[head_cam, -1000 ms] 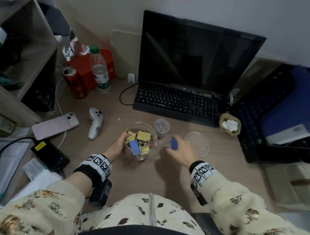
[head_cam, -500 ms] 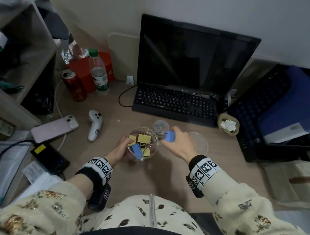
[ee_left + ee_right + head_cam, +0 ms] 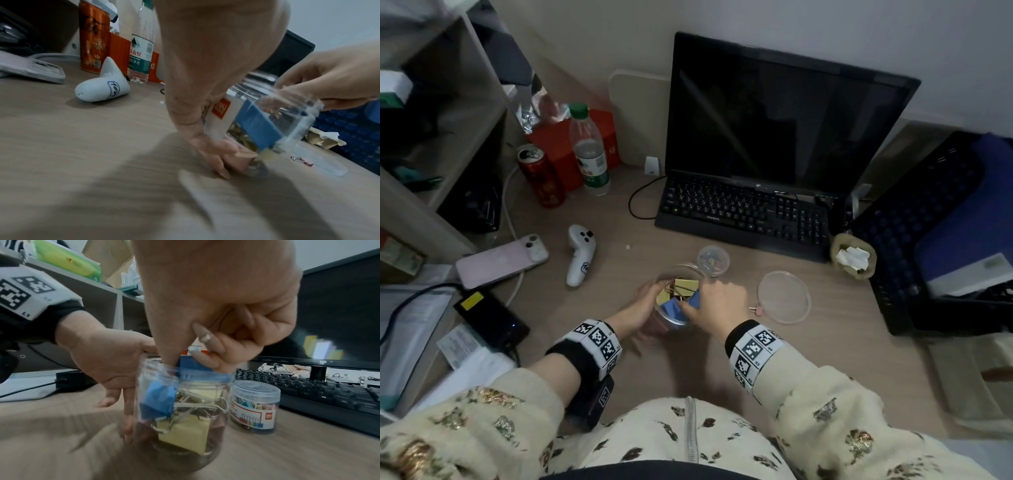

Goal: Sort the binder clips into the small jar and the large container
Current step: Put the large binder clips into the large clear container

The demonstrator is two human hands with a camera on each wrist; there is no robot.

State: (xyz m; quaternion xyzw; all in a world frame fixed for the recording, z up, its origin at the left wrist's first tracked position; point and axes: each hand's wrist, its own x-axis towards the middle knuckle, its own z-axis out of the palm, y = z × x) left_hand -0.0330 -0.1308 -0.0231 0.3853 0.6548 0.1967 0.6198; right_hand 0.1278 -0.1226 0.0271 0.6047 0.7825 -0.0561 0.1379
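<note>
The large clear container (image 3: pixel 677 318) stands on the desk, tilted, with several yellow and blue binder clips inside. My left hand (image 3: pixel 650 301) grips its left side; in the left wrist view the left hand (image 3: pixel 213 155) wraps its base. My right hand (image 3: pixel 697 303) pinches a blue binder clip (image 3: pixel 202 369) right at the container's (image 3: pixel 180 421) rim. The small jar (image 3: pixel 714 260) with tiny coloured clips stands just behind, its lid on. One small pink clip (image 3: pixel 757 310) lies on the desk to the right.
The container's clear lid (image 3: pixel 784 296) lies to the right. A black keyboard (image 3: pixel 743 214) and monitor stand behind. A white controller (image 3: pixel 580 251), a pink phone (image 3: pixel 501 260), a red can (image 3: pixel 541 180) and a water bottle (image 3: pixel 589 150) are on the left.
My right hand carried the blue clip leftward, from beside the container to its mouth. My left hand kept hold of the container, which now leans.
</note>
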